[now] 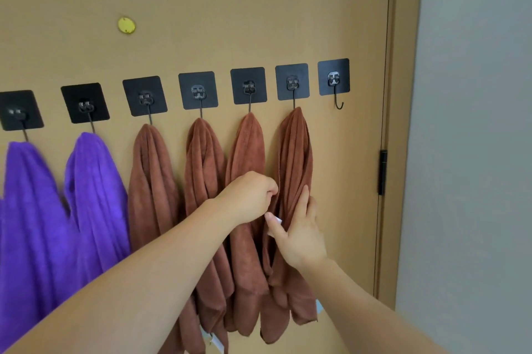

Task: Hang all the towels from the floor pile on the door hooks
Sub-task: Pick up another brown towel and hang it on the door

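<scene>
A row of black stick-on hooks runs across the tan door [230, 8]. Two purple towels [95, 195] hang at the left and several brown towels to their right. The rightmost brown towel [295, 152] hangs from the second hook from the right [292, 83]. My left hand [250, 195] pinches that towel's left edge with curled fingers. My right hand [299, 232] holds its folds lower down, thumb on a white label [277, 220]. The last hook at the right [334, 78] is bare. The floor pile is out of view.
A small yellow disc [126, 26] is fixed on the door above the hooks. The door's edge with a black hinge [383, 172] stands to the right, and a grey wall [466, 152] lies beyond it.
</scene>
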The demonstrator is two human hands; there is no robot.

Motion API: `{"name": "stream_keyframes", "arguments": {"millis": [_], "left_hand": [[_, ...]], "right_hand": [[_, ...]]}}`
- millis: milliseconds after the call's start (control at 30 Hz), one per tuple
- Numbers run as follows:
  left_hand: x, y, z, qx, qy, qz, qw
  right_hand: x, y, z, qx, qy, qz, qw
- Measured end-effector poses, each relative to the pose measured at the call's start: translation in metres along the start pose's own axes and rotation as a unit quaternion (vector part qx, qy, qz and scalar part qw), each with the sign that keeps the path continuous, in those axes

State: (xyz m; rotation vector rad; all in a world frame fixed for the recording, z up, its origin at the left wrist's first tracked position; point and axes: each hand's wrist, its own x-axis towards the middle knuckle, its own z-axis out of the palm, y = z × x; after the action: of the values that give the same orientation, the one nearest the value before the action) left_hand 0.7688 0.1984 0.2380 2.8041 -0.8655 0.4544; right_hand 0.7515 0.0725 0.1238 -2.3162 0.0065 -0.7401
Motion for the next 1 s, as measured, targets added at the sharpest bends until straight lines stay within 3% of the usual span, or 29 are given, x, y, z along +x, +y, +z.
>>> {"name": "stream_keyframes", "arguments": {"millis": [267,500,767,1000], "left_hand": [[-0.005,-0.009,0.004,-0.006,-0.030,0.016,0.999],[-0.012,-0.011,0.011,-0.033,0.001,0.065,0.997],[-0.027,-0.006,0.028,-0.068,-0.018,0.112,0.991],[-0.049,0.035,0.040,-0.115,-0.026,0.142,0.983]], "right_hand": [[0.006,0.025,-0.004,-0.125,0.020,0.049,0.991],[-0.020,0.021,0.011,-0.309,0.014,-0.018,0.951],[-0.059,0.013,-0.025,-0.379,-0.045,-0.035,0.924],[-0.097,0.021,-0.077,-0.387,-0.026,0.012,0.922]]}}
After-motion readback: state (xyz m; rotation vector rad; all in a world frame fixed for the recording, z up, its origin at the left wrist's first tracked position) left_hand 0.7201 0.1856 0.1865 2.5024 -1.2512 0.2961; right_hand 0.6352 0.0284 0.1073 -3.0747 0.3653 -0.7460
